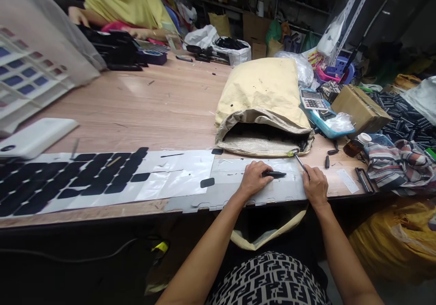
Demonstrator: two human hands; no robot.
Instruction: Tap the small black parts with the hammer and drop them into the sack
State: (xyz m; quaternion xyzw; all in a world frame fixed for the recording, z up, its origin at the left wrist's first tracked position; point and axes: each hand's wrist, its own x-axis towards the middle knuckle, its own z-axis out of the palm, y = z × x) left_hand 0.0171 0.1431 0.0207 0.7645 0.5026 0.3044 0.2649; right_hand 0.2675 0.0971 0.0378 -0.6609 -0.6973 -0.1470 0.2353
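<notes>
My left hand (255, 178) is closed on a slim black piece (277, 174), held low over a grey sheet (235, 191) at the table's front edge. In my right hand (316, 186) is a thin metal-shafted tool (300, 162). Its small yellowish head lies by the lip of a cream sack, and my fingers cover its handle; its exact kind cannot be made out. The cream sack (260, 87) lies just beyond both hands, mouth facing me, with dark pieces inside. One rounded black pad (207, 182) rests left of my left hand.
Rows of black pads (91, 173) cover a white sheet (177, 162) at left. Right of the sack are a calculator (312, 99), a blue basket (327, 125), a cardboard box (361, 109), a brown bottle (357, 145) and striped cloth (398, 164). Across the table sits a person in yellow (132, 5).
</notes>
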